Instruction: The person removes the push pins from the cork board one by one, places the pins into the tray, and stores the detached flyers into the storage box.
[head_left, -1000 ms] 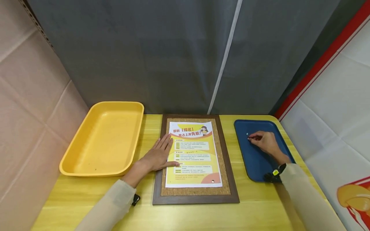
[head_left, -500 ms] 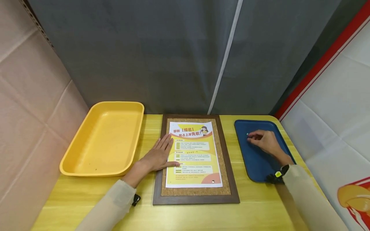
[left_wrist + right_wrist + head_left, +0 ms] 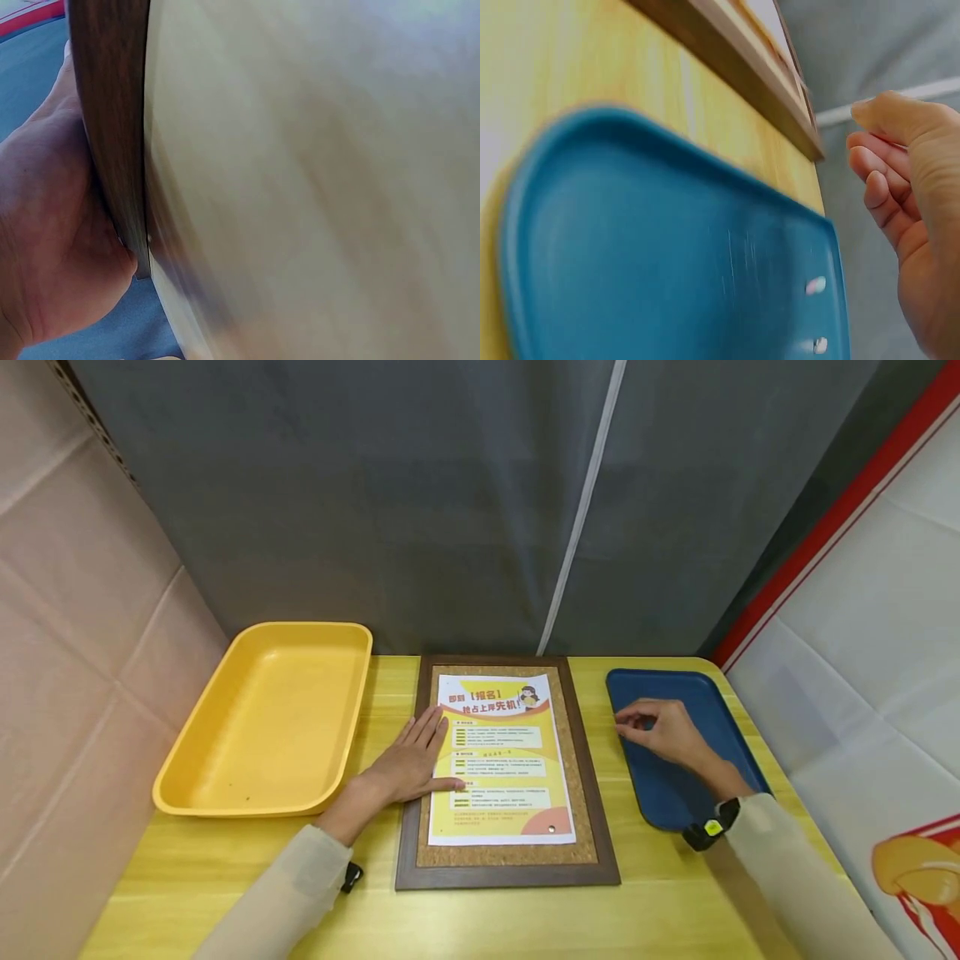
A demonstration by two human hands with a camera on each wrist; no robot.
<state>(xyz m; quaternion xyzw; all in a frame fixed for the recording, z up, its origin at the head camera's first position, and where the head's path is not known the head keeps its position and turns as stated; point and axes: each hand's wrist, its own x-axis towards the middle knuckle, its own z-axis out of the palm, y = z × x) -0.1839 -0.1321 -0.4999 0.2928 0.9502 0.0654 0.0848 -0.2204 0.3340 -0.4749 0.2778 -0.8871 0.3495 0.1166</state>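
My left hand (image 3: 408,767) lies flat, fingers straight, over the left side of a framed cork board (image 3: 588,777) and the yellow-and-white printed sheet (image 3: 498,777) on it. A shiny thumbtack (image 3: 552,828) sits in the sheet's lower right corner. In the left wrist view, the palm (image 3: 64,225) rests against the dark wooden frame (image 3: 112,97). Over the left rim of the blue tray (image 3: 675,797), my right hand (image 3: 663,731) pinches a tiny thumbtack, itself hidden between thumb and fingers. Two small pale tacks, one pinkish-white (image 3: 816,285) and one whitish (image 3: 820,345), lie in the tray.
A deep yellow tray (image 3: 262,718) stands left of the board. Everything sits on a yellow wood-grain table (image 3: 510,922). A grey curtain (image 3: 390,510) closes off the back, with pale panels at both sides. A strip of tabletop separates the board from the blue tray.
My right hand has lifted from the tacks in the blue tray and moved left towards the board, fingertips still pinched. The left hand, board and sheet have stayed in place.
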